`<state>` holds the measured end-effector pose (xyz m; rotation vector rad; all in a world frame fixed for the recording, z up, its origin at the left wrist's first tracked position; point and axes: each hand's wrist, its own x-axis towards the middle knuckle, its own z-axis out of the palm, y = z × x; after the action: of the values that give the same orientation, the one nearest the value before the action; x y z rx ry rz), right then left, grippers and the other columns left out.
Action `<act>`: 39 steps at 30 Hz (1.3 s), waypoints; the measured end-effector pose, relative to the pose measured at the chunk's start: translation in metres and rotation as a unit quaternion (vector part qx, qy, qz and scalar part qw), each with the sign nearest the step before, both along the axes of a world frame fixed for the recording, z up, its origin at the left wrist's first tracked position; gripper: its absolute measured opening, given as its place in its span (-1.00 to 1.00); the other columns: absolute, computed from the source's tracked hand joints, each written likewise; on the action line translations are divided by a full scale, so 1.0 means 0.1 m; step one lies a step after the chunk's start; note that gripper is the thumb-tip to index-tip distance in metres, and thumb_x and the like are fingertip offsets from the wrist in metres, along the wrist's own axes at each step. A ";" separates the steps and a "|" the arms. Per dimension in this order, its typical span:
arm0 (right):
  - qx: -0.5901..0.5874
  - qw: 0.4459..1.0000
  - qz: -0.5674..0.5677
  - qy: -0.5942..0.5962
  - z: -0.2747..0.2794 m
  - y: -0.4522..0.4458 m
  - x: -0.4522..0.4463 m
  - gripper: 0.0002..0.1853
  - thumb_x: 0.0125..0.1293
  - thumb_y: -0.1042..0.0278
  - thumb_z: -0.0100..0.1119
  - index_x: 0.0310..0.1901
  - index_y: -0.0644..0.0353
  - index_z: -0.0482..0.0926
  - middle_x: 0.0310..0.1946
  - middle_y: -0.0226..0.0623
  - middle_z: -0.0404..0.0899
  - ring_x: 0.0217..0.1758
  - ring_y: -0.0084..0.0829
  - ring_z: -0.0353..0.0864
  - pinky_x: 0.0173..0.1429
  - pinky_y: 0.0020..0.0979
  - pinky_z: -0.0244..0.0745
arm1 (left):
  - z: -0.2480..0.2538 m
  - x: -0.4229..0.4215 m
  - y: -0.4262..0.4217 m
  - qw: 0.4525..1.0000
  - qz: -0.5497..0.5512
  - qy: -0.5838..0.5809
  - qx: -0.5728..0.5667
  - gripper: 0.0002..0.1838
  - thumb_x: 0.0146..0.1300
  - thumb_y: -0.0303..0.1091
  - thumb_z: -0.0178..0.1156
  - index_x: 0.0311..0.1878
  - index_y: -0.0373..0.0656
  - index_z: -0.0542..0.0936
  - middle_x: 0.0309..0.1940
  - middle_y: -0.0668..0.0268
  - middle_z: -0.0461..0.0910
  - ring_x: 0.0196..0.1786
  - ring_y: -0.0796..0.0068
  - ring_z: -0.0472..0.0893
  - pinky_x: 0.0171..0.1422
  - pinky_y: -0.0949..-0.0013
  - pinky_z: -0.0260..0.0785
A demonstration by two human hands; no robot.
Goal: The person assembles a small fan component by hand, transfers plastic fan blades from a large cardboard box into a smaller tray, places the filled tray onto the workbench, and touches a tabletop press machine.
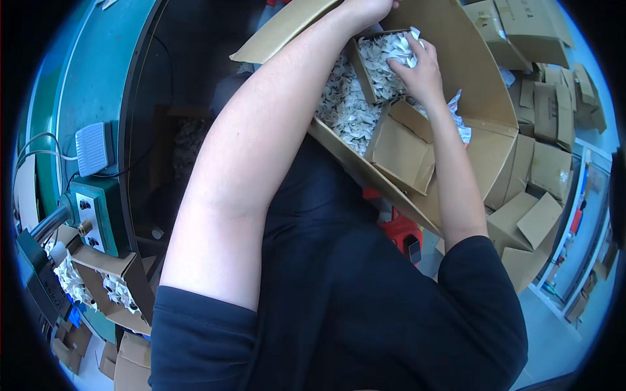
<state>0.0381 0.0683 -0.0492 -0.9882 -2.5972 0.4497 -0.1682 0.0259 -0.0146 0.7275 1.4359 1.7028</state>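
Observation:
A large cardboard box (488, 127) holds many small white pieces (352, 114), a small box filled with the same pieces (367, 72) and an open, mostly empty small box (399, 144). My right hand (420, 70) is inside the filled small box, its thumb and fingers curled round some white pieces. My left hand (370, 9) is at the top edge of the view, above the large box, near its raised flap (280, 32). Most of its fingers are hidden or cut off by the frame. A crumpled printed wrapper (460, 120) lies beside my right forearm.
Cardboard boxes (548, 107) are piled on the right, next to a metal-framed rack (577, 221). At left are a teal machine table (98, 72), a green switch box (101, 215) and a carton of white pieces (107, 260). A red object (399, 229) is below the large box.

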 end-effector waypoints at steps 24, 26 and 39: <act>-0.575 0.779 -0.249 0.026 -0.99 1.16 1.00 -0.65 0.49 0.06 0.18 0.08 0.14 0.64 -0.05 -0.34 0.74 0.00 -0.36 0.75 0.12 -0.03 0.70 | 0.46 0.28 -0.48 0.963 0.034 0.263 -0.057 -0.56 0.53 -0.09 0.13 -0.25 -0.34 0.68 -0.40 0.21 0.71 -0.34 0.43 0.67 -0.19 0.31 0.53; -0.550 0.804 -0.225 0.021 -1.00 1.18 0.99 -0.63 0.50 0.08 0.17 0.12 0.17 0.62 -0.02 -0.29 0.73 0.04 -0.34 0.74 0.12 -0.05 0.72 | 0.87 0.19 -0.89 0.967 0.055 0.248 -0.005 -0.61 0.49 -0.14 0.17 -0.24 -0.36 0.69 -0.38 0.16 0.73 -0.31 0.43 0.69 -0.16 0.33 0.54; -0.523 0.824 -0.204 0.073 -0.32 1.08 1.34 -0.60 0.56 0.22 0.01 0.28 0.26 0.56 0.16 -0.14 0.67 0.20 -0.24 0.69 0.16 -0.01 0.73 | -1.32 -0.22 -2.98 0.946 0.029 0.216 -0.239 -0.70 0.39 -0.27 0.16 0.02 -0.25 0.71 -0.22 0.23 0.76 -0.15 0.37 0.72 -0.02 0.33 0.58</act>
<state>0.1724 0.1762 -0.0809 -1.6572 -1.7813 1.8203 -0.1901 -0.2720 -0.1464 0.8147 2.0945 1.1923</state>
